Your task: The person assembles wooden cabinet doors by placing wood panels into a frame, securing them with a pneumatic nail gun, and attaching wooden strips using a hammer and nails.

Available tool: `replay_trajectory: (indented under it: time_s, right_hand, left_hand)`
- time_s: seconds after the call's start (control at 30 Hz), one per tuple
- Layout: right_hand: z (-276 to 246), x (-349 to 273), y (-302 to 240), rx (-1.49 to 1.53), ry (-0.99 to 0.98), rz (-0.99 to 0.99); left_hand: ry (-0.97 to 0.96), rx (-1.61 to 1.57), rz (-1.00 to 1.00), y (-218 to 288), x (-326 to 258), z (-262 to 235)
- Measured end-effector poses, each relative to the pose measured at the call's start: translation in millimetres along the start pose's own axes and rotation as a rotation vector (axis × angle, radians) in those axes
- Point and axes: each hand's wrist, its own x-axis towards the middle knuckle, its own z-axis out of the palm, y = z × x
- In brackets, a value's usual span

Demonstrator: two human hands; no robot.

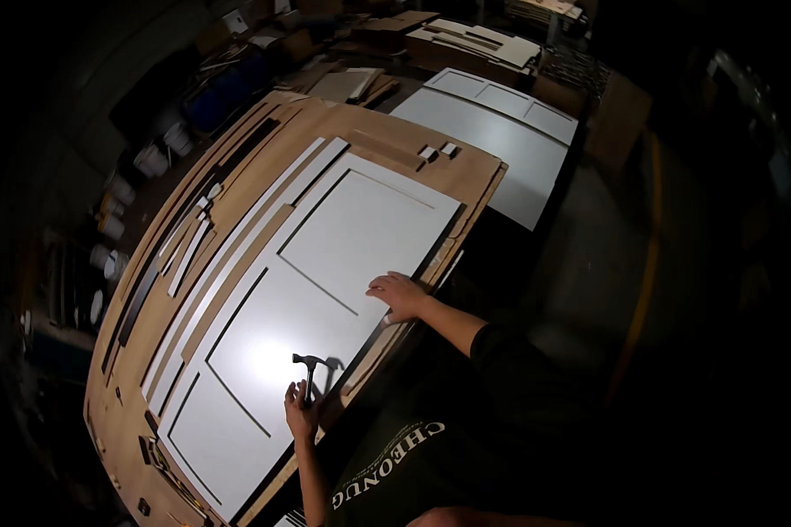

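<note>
A dark hammer (308, 378) stands head-up in my left hand (301, 415), whose fingers are closed around the lower handle. Its head is above the glossy white panel (360, 220), and a shadow falls beside it. Farther along the panel's near edge, my right hand (399, 297) lies palm down with its fingers stretched over the white surface. Thin dark strips or grooves (237, 400) mark out rectangles on the panel. Beneath it is a large brown board-topped table (360, 132).
Long white strips (237, 263) lie along the panel's far side. Narrow pieces (189, 255) and two small white blocks (449, 149) rest on the table. Another white panel (501, 149) stands beyond to the right. Buckets (177, 138) and stacked boards (479, 44) are in the background.
</note>
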Motion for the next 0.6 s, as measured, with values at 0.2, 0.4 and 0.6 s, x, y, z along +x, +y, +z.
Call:
replay_trajectory:
  time_s: [0.2, 0.4, 0.6]
  right_hand:
    - [-3.9, -2.6, 5.1, 0.051, 0.024, -0.01]
    - [10.5, -2.1, 15.4, 0.041, 0.036, -0.048]
    - [-0.7, -0.2, 0.9, 0.012, 0.037, -0.044]
  left_hand:
    - [0.079, 0.016, 0.091, -2.3, -1.9, 19.7]
    - [0.188, 0.161, 0.12, 5.6, -10.5, 35.4]
    - [0.183, 0.209, 0.111, 22.2, -14.9, 24.9]
